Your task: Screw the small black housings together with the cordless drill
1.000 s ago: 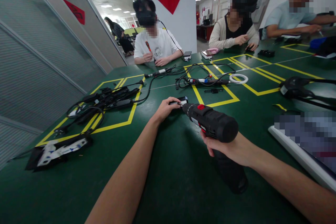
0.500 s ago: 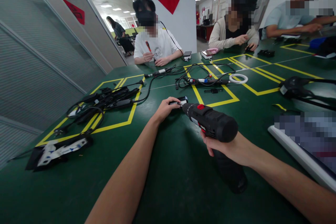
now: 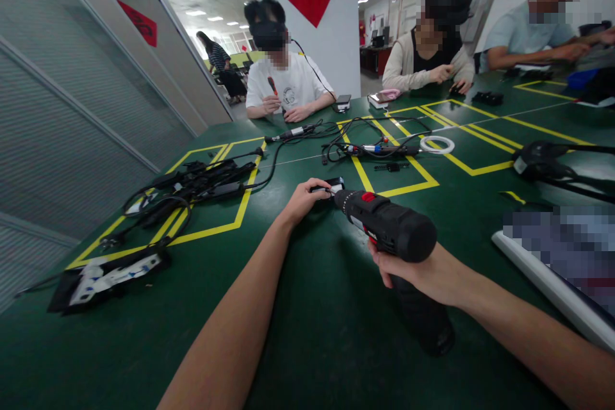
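Drill (image 3: 391,229) gripped in right hand (image 3: 423,269); left hand (image 3: 303,200) fingers pinch small black part (image 3: 332,184) at bit tip.

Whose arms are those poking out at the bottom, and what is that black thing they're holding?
Those arms belong to a person wearing a camera on their head, so you see what they see, looking down at a green table marked with yellow lines. The right hand grips a black cordless drill with a red button. The left hand holds a small black part down on the table, right at the drill's tip. To the left lies a heap of black cables, and farther off a white ring. The people across the table are other workers busy with their own things.
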Action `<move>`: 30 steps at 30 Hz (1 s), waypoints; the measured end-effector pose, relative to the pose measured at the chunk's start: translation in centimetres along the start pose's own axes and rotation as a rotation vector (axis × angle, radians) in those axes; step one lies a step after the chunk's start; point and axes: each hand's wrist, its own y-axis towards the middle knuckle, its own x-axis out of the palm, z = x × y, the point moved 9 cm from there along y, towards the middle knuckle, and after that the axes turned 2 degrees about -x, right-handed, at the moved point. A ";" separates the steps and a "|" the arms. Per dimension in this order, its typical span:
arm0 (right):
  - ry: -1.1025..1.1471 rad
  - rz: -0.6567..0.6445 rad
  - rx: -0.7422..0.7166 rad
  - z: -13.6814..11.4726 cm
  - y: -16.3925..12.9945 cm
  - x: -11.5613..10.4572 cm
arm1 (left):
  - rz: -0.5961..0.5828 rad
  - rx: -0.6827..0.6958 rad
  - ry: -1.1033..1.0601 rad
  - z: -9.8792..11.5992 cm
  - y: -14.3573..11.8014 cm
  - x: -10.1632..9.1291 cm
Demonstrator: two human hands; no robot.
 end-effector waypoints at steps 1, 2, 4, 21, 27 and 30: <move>-0.002 0.000 0.000 0.0 0.0 0.0 | 0.000 0.002 0.001 0.1 0.0 0.0; -0.003 0.001 0.002 0.1 0.0 0.0 | 0.001 0.004 0.000 0.1 -0.1 0.0; -0.001 0.004 0.009 0.2 0.0 -0.1 | 0.002 0.001 -0.002 0.2 -0.1 0.0; -0.007 -0.001 -0.006 0.1 0.1 0.0 | 0.010 -0.005 0.012 0.1 0.0 0.0; -0.015 -0.009 0.006 0.2 -0.1 0.0 | 0.003 -0.005 -0.006 0.0 0.0 0.0; -0.014 -0.011 -0.002 0.1 -0.1 0.0 | -0.011 0.010 -0.022 0.0 -0.1 0.0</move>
